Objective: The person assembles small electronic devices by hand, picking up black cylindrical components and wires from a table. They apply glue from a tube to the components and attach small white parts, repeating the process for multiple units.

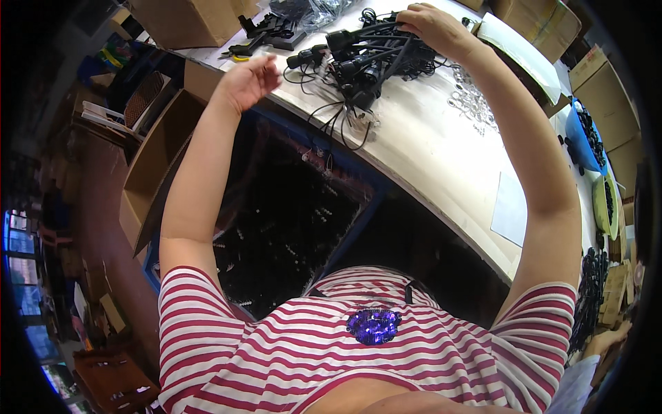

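1. Red-and-white striped shirt (276, 345) with a purple sequin patch (373, 326) fills the near edge of my view, and both bare forearms run up from it toward the pale worktable (427, 148).

2. On that table sits the bundle of black cables and socket-like plugs (365, 62), near the far edge, with thin loose wire ends trailing over the front rim above a dark bin of small parts (289, 214) below.

3. What worries me: those dangling ends could snag on the table rim or on each other if the bundle gets dragged, and a tug might pull the whole tangle off into the bin. A scatter of small clear rings (472, 103) lies just beside the right forearm, and I judge a sweep of that arm could brush them off.

4. Yellow-handled cutters (238, 50) and a black tool (272, 31) rest near the left hand, so a careless reach could knock them too.

5. Right hand (434, 27): curled down over the top of the bundle, fingers closed around several cables, gripping them as far as I can see.

6. Left hand (248, 79): raised just above the table edge, fingers loosely bent and apart, holding nothing that I can make out, near the plugs at the bundle's left end but not touching them.

7. Blue tub (586, 138) of dark pieces stands well apart to the right.
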`<control>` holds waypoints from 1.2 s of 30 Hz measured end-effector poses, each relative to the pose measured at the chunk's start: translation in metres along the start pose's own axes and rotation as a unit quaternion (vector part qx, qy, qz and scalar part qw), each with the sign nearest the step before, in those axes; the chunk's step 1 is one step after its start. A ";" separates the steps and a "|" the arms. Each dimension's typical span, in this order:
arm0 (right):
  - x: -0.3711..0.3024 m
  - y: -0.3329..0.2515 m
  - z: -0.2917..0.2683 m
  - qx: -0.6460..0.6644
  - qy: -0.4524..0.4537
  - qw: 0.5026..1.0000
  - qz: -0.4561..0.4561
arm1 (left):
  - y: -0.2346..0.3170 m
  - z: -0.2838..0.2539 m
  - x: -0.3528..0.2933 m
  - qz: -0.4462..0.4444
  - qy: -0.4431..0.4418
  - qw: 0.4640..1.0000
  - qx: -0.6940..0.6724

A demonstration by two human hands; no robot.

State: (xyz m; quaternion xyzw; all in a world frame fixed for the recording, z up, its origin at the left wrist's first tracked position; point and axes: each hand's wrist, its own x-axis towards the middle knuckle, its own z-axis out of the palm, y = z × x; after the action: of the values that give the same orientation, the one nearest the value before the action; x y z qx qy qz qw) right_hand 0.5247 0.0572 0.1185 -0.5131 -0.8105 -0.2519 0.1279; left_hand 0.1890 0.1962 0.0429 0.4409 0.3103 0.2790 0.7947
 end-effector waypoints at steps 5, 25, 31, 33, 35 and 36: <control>0.005 -0.013 0.005 0.010 -0.004 0.998 -0.068 | 0.002 0.026 -0.007 0.485 0.310 0.690 0.440; -0.016 -0.016 0.004 0.004 0.010 1.000 -0.013 | -0.028 0.101 -0.031 0.142 -0.002 0.781 0.609; -0.011 -0.022 -0.007 0.086 0.003 0.996 -0.040 | -0.025 0.102 -0.017 0.218 -0.061 0.857 0.463; -0.016 -0.014 0.012 0.070 0.079 0.991 -0.079 | -0.017 0.124 -0.017 0.133 -0.159 0.848 0.488; -0.008 -0.031 0.000 0.101 0.068 0.991 -0.047 | -0.020 0.117 -0.012 0.120 -0.133 0.853 0.491; -0.008 -0.030 -0.006 0.121 0.071 0.990 -0.009 | -0.019 0.115 -0.013 0.121 -0.120 0.858 0.485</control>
State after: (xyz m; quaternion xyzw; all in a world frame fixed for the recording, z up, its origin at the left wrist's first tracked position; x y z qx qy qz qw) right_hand 0.5014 0.0374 0.1111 -0.4674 -0.8284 -0.1890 0.2442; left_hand 0.2686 0.1171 0.0773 0.8343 0.2527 0.1318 0.4719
